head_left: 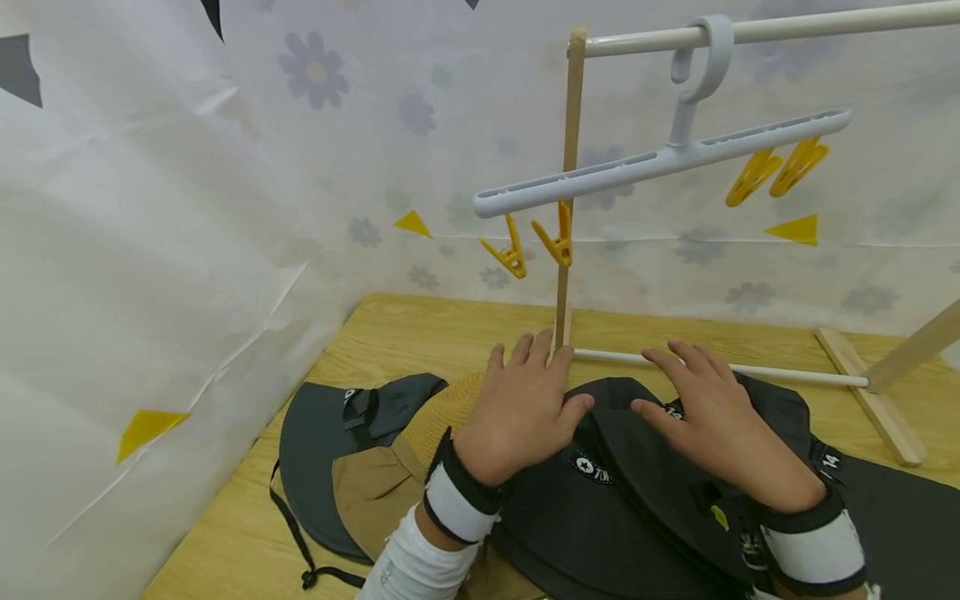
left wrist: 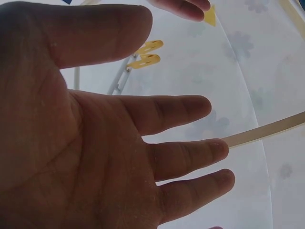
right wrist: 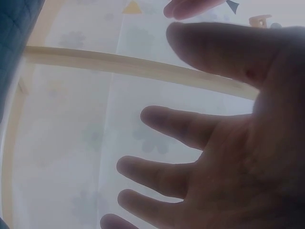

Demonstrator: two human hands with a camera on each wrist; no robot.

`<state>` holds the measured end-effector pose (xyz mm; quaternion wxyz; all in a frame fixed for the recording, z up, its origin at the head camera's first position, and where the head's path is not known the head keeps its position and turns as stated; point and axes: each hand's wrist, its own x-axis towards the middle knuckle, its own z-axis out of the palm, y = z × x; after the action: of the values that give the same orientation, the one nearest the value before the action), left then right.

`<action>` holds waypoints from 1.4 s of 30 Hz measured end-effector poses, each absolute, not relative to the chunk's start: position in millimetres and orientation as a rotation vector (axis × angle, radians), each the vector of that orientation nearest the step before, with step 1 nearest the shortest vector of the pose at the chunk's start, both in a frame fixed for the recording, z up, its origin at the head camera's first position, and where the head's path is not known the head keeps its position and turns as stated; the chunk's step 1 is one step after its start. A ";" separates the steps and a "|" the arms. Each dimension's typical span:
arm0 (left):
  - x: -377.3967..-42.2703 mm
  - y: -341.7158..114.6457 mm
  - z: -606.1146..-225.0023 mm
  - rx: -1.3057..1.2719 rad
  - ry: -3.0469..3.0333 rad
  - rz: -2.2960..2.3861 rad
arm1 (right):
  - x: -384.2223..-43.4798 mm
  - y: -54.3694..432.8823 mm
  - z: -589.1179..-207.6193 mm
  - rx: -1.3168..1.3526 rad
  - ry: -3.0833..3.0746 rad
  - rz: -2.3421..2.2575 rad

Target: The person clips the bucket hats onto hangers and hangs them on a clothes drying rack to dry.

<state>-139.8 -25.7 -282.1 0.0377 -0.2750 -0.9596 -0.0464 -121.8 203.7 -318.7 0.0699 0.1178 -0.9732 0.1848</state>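
Observation:
Both hands are spread over a row of hats in the head view. My left hand (head_left: 517, 408), fingers straight and thumb out, overlaps a tan hat (head_left: 375, 483) and the edge of a black hat (head_left: 555, 525) with a round white logo. To its right, my right hand (head_left: 712, 425) has its fingers extended over the black hats. Neither hand holds anything; the wrist views show bare palms. A dark grey hat (head_left: 311, 467) with a cord lies at the left end. Another black hat (head_left: 892, 508) lies at the right, partly behind the right forearm.
A white hanger (head_left: 667, 158) hangs tilted from a white rod (head_left: 840, 25) on a wooden stand (head_left: 572, 125). Yellow clips (head_left: 555, 237) dangle from both its ends. A lower white bar (head_left: 795, 375) runs behind the hats on the wood-grain table (head_left: 420, 329). Flower-patterned sheeting (head_left: 315, 167) stands behind.

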 end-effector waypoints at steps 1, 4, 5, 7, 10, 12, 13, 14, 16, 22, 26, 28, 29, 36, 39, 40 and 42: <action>-139.8 -25.8 -282.3 -0.844 -2.941 -0.142 | -121.8 203.7 -318.6 0.356 -2.928 0.556; -139.9 -25.7 -283.0 -0.842 -2.935 -0.141 | -122.0 203.4 -317.9 0.349 -2.929 0.552; -139.9 -25.8 -283.1 -0.841 -2.932 -0.141 | -122.2 203.4 -317.8 0.347 -2.930 0.549; -139.8 -25.7 -283.5 -0.839 -2.930 -0.141 | -122.3 203.4 -317.8 0.342 -2.932 0.545; -139.6 -25.9 -283.6 -0.835 -2.927 -0.140 | -122.0 203.8 -318.6 0.340 -2.935 0.540; -139.5 -25.9 -283.4 -0.836 -2.924 -0.140 | -121.7 204.1 -318.9 0.339 -2.937 0.541; -139.5 -25.8 -283.3 -0.836 -2.922 -0.140 | -121.6 204.4 -318.9 0.338 -2.938 0.540; -139.5 -25.8 -283.1 -0.836 -2.921 -0.141 | -121.6 204.5 -318.7 0.339 -2.939 0.540; -139.5 -25.7 -282.9 -0.836 -2.922 -0.141 | -121.8 204.9 -318.4 0.339 -2.939 0.540; -139.3 -25.6 -283.5 -0.832 -2.932 -0.149 | -121.7 205.2 -317.5 0.344 -2.941 0.547; -139.3 -25.9 -283.3 -0.828 -2.931 -0.154 | -121.6 205.4 -317.4 0.351 -2.935 0.553; -139.3 -26.1 -282.9 -0.826 -2.929 -0.158 | -121.9 205.5 -317.5 0.356 -2.933 0.554; -139.2 -26.1 -282.7 -0.825 -2.929 -0.160 | -122.1 205.6 -317.4 0.360 -2.932 0.555; -139.3 -25.9 -281.9 -0.823 -2.938 -0.171 | -121.8 206.3 -317.1 0.368 -2.924 0.558; -139.3 -25.8 -282.0 -0.823 -2.949 -0.177 | -121.3 206.1 -317.6 0.369 -2.925 0.554; -139.3 -25.7 -281.9 -0.823 -2.953 -0.178 | -121.3 206.1 -318.0 0.368 -2.927 0.551; -139.4 -25.6 -281.9 -0.822 -2.961 -0.181 | -121.2 205.6 -318.6 0.369 -2.928 0.543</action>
<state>-139.4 -25.6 -281.9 0.0314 -0.2670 -0.9614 -0.0588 -121.2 205.6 -318.6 0.0701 0.1228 -0.9733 0.1806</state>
